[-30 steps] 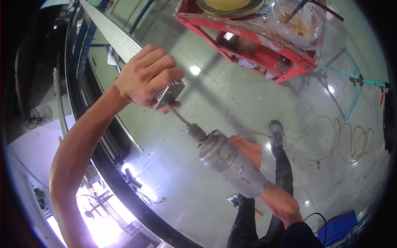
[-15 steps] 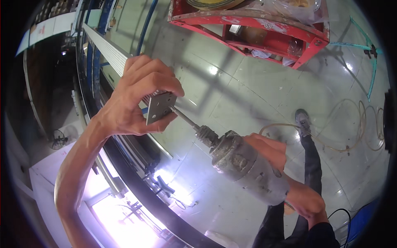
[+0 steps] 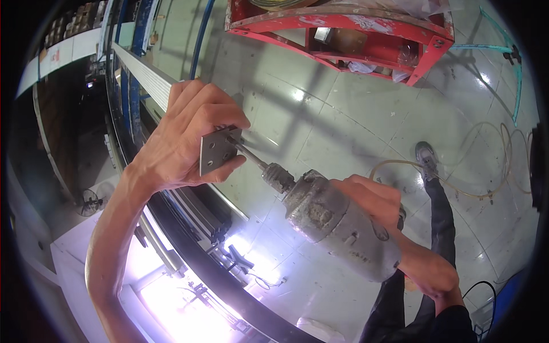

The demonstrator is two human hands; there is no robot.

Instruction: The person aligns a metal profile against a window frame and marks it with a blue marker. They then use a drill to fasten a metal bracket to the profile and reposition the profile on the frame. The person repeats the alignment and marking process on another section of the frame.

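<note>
My left hand (image 3: 186, 134) is wrapped round the end of a long ribbed metal profile (image 3: 146, 71). Its thumb and fingers hold a small grey metal plate (image 3: 209, 159) with several holes across that end. In my right hand (image 3: 372, 201) is a worn grey power drill (image 3: 337, 226), pointing up and left. The drill's long thin bit (image 3: 251, 155) reaches the plate near its upper right corner. Whether a screw sits at the tip is too small to tell. My right palm and part of the grip are hidden behind the drill body.
A red metal cart (image 3: 343, 28) carrying several items stands at the far side. Blue uprights and a long black rail (image 3: 229, 291) run along the left. A pale hose (image 3: 486, 191) lies on the tiled floor at the right. My shoe (image 3: 426, 154) shows near it.
The bit's tip has shifted up on the plate, toward its upper corner. The drill has moved slightly left with it. Both hands keep their holds.
</note>
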